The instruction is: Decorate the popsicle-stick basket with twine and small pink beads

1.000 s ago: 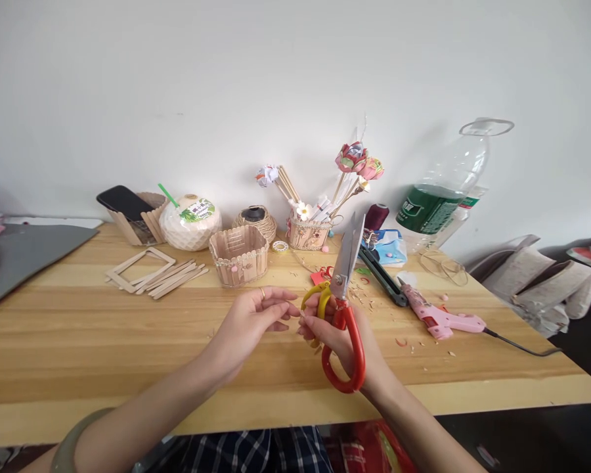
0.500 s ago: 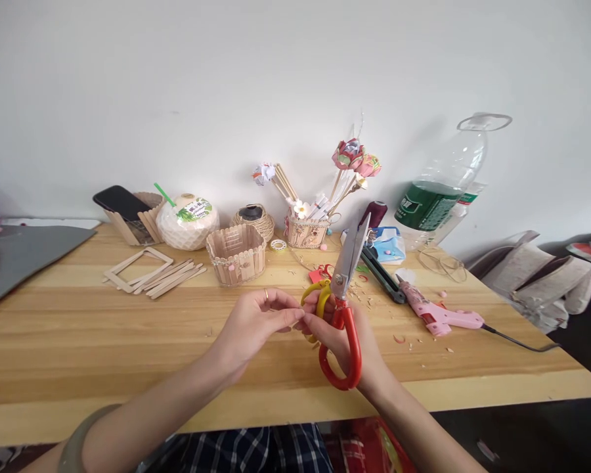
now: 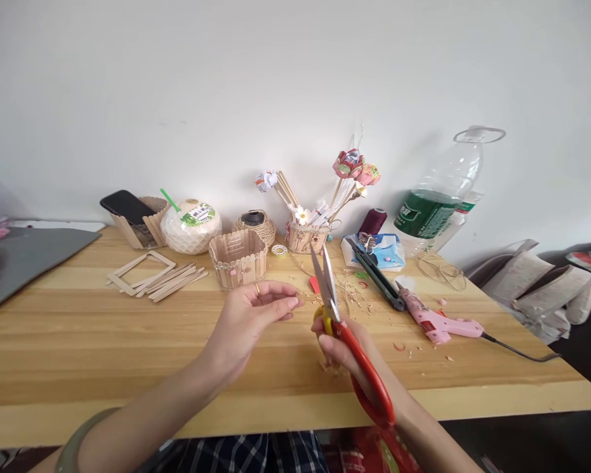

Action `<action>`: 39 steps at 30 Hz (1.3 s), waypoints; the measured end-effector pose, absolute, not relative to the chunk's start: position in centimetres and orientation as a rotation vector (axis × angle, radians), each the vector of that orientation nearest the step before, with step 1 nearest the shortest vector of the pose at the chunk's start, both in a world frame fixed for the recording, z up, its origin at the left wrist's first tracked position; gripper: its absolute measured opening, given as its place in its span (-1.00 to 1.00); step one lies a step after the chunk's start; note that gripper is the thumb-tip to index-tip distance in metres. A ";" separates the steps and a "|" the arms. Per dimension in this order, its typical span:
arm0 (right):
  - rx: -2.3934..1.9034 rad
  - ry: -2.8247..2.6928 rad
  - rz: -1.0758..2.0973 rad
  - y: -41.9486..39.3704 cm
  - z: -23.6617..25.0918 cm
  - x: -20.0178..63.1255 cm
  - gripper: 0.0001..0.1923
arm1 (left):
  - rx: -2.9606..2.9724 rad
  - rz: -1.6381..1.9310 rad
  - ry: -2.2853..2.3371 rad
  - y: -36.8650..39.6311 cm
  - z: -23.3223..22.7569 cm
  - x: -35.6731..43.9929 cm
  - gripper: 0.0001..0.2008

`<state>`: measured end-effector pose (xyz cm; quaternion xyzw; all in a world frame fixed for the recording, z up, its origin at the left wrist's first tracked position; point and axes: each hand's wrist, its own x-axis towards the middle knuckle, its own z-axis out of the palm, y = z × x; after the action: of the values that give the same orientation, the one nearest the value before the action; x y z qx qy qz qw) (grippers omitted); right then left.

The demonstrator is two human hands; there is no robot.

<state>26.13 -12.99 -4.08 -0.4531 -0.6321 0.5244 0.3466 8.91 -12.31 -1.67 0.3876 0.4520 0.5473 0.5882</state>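
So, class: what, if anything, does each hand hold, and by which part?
The right hand holds the scissors by their red-and-yellow handles. Whether the left hand pinches anything cannot be told.

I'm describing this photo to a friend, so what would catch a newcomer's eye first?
The red-handled scissors in the right hand, blades up, at the table's near middle. Beside them the left hand is raised with its fingers curled. Behind, paper flowers stand in a small basket by the wall.

The right hand [image 3: 347, 351] is swinging the scissors [image 3: 347, 328] round, blades now pointing toward twelve o'clock rather than one, handles dropping toward five. The left hand [image 3: 256, 315] is parting from it, fingers [image 3: 288, 303] drifting toward nine.
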 end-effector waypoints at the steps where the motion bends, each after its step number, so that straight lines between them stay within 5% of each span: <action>1: -1.170 -1.674 1.358 -13.1 -4.0 26.2 -0.55 | 0.897 1.284 1.054 -12.3 -1.6 9.0 -0.88; 39: -1.203 -1.874 1.321 -13.9 -3.0 25.5 -0.46 | 0.759 1.304 0.954 -12.7 -1.1 10.1 -0.94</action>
<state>25.48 -13.85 -3.00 -0.4471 -0.6963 0.4908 0.2729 10.06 -12.70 -1.06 0.3310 0.4163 0.5689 0.6273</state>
